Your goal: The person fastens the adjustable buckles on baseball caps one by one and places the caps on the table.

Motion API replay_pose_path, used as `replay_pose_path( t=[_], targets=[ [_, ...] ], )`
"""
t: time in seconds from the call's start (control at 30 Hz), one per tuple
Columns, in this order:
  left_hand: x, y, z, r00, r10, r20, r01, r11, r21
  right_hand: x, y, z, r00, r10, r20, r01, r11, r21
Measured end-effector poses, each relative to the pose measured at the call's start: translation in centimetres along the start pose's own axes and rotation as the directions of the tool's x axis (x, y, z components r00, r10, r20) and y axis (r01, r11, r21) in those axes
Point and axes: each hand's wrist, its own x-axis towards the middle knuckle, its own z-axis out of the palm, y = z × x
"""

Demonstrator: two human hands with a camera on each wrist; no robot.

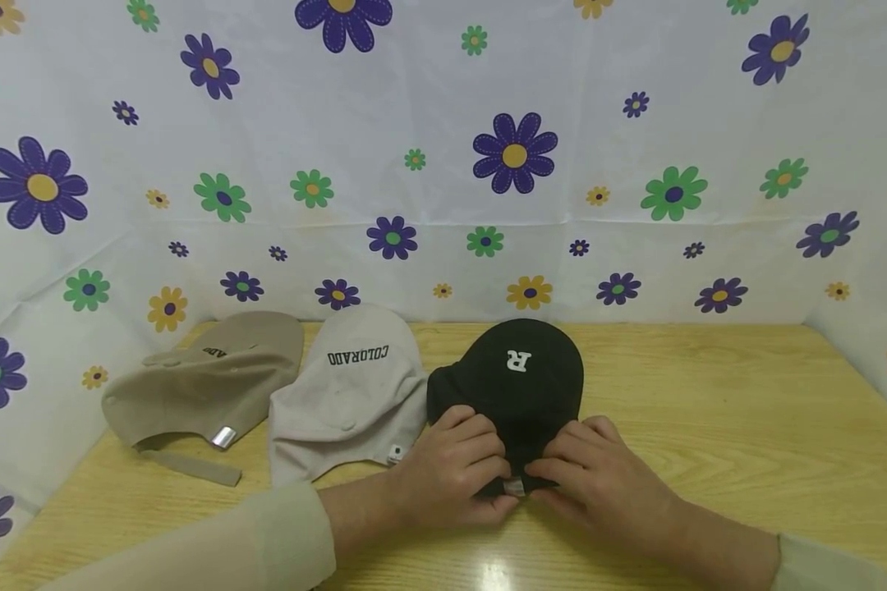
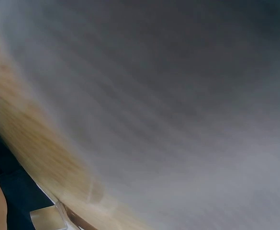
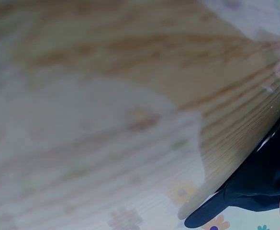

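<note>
A black baseball cap [image 1: 540, 386] with a white letter R lies on the table in front of the person, brim pointing away. At its back edge, the left hand [image 1: 451, 472] pinches the left side with curled fingers. Opposite it, the right hand [image 1: 591, 472] grips the right side, its fingertips close to the left ones. A small silvery piece [image 1: 513, 486] shows between the two hands at the strap opening. In the right wrist view the black cap [image 3: 259, 177] appears at the lower right. Fingers hide most of the strap.
Left of the black cap lies a light grey cap [image 1: 362, 390] lettered COLORADO. Farther left is a tan cap [image 1: 222, 386], its strap [image 1: 192, 466] hanging loose beside a metal buckle [image 1: 224, 437]. The wooden table [image 1: 710, 410] ends at a flowered cloth backdrop [image 1: 429, 107].
</note>
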Motion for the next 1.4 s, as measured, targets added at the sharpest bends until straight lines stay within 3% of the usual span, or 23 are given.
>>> replay_pose_path(
  t=[0.83, 1.4],
  targets=[
    [-0.43, 0.21, 0.1, 1.0, 0.009, -0.004, -0.009, 1.0, 0.002, -0.4, -0.43, 0.21, 0.999, 0.025, -0.047, -0.025, 1.0, 0.009],
    [-0.76, 0.25, -0.01, 1.0, 0.019, -0.008, -0.019, 1.0, 0.001, -0.34, -0.92, 0.2, 0.999, 0.04, -0.003, -0.04, 0.999, -0.032]
  ],
)
